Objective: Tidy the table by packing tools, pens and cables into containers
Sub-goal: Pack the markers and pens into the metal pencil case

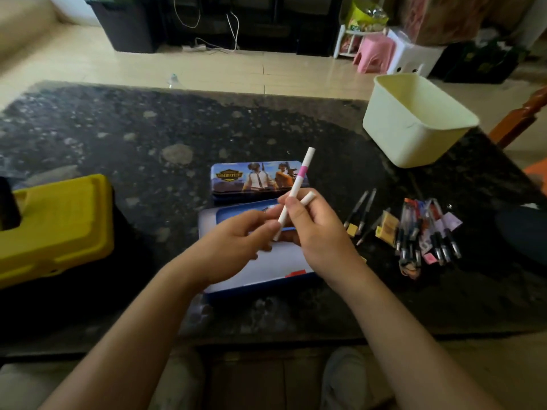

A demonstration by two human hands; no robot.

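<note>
My right hand (316, 232) grips a white pen (297, 184) with a pink band, tilted up to the right, plus a second white pen end (307, 198) sticking out beside it. My left hand (239, 241) touches the lower end of the white pen with its fingertips. Both hands hover over an open blue pencil case (266, 276), whose printed lid (257, 176) stands behind. Loose pens (362, 213) and a pile of pens (426, 232) lie to the right on the dark stone table (118, 137).
A yellow toolbox (56, 226) sits at the left table edge. A cream plastic bin (414, 119) stands at the far right corner. Small yellow erasers (387, 227) lie among the pens. A dark object (524, 232) sits at the right edge.
</note>
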